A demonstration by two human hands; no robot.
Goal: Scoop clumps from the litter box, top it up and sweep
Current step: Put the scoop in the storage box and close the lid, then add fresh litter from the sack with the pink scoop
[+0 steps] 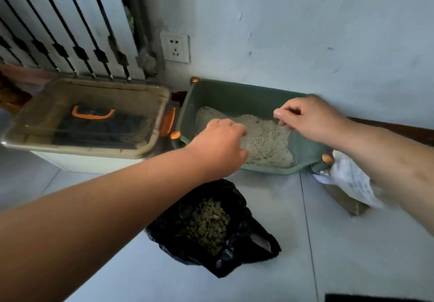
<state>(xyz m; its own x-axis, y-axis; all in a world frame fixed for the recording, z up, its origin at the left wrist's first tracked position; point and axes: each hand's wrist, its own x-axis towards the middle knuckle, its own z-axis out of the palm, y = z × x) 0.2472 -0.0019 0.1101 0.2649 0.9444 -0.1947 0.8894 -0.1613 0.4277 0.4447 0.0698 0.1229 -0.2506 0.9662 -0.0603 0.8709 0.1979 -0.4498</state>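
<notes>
A green litter box (234, 94) stands against the wall, with pale litter (265, 137) heaped toward its right side. My left hand (220, 144) lies over the box's near left rim, fingers curled down inside the wall as if gripping it; the rim under the hand is hidden. My right hand (310, 116) hovers above the far right corner with loosely curled fingers that hold nothing. On the floor in front, an open black plastic bag (234, 250) holds dark greenish clumps (206, 224). No scoop is visible.
A white printed bag (347, 181) lies by the box's right end, under my right forearm. A storage bin with a clear lid (94, 146) and orange handle sits at the left below a radiator (70, 31). A wall socket (175, 46) is above the box.
</notes>
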